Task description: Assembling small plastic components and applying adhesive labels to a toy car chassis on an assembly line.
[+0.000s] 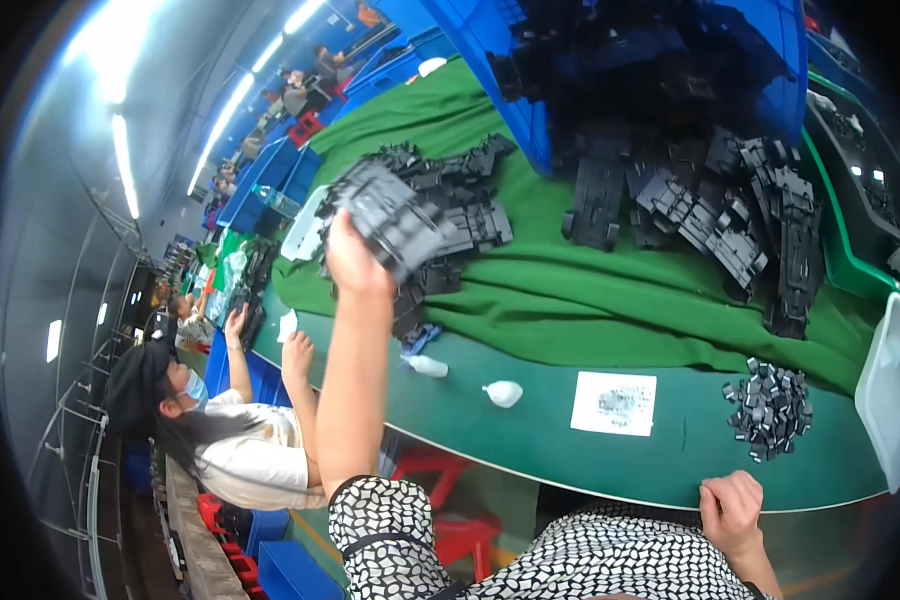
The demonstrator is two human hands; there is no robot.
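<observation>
My left hand (358, 258) is stretched out over the left pile, closed on the near edge of a flat black molded plastic part (395, 212). Most of its fingers are hidden by that part. Beneath and around it lies a pile of similar black plastic parts (475, 222) on green cloth. At the table's front edge my right hand (732, 505) is curled closed; whatever it may hold is out of sight. Just beyond it sits a heap of small black pieces (767, 410).
A tilted blue bin (518, 125) spills black parts onto the green cloth (560, 310). On the table (510, 440) are a printed sheet (614, 404), a small white bottle (504, 393) and another bottle (428, 366). A white tray (885, 400) stands right. A masked co-worker (255, 450) sits left.
</observation>
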